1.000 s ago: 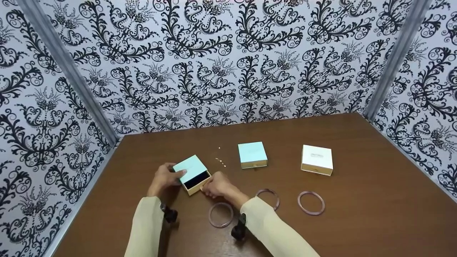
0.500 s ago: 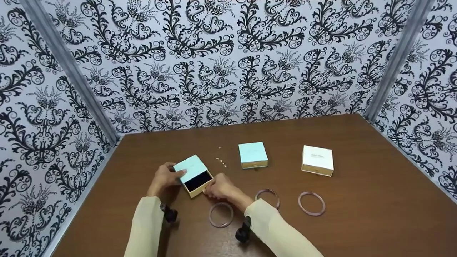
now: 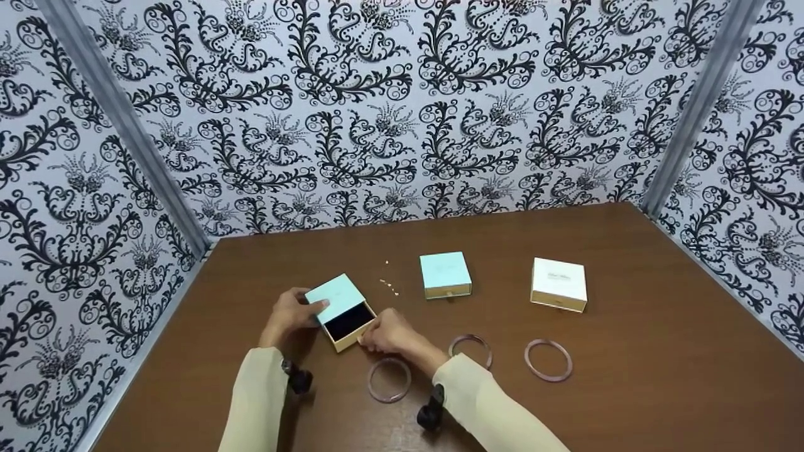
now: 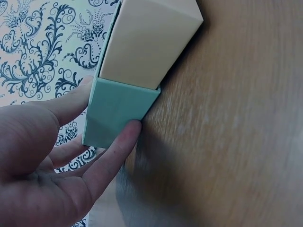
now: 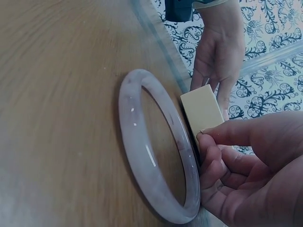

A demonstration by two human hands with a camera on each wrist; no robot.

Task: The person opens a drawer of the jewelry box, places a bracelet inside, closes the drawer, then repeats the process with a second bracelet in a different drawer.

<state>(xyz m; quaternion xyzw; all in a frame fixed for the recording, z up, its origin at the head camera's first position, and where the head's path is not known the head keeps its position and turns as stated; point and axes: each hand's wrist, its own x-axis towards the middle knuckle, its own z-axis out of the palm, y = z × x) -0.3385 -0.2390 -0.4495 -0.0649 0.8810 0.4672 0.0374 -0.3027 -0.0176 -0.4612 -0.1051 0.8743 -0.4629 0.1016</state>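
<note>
A small mint-green gift box (image 3: 337, 297) stands at the left of the table with its cream drawer (image 3: 349, 331) pulled partly out, showing a black inside. My left hand (image 3: 293, 316) grips the green sleeve from its left side, thumb on the lid; in the left wrist view a finger lies along the green wall (image 4: 113, 111). At the drawer's front, my right hand (image 3: 388, 333) pinches a small pull tab between thumb and forefinger, as the right wrist view shows. A pale lilac bangle (image 5: 137, 127) lies on the table right beside the right hand.
Two more bangles lie to the right, one (image 3: 548, 360) in full view and one (image 3: 471, 342) partly behind the right forearm. A second mint box (image 3: 445, 274) and a white box (image 3: 558, 284) stand farther back. Small pale bits (image 3: 389, 286) lie near the held box.
The right hand has moved slightly right and toward the front, drawing the drawer farther out of the mint box, so more black inside shows. The left hand has stayed in place.
</note>
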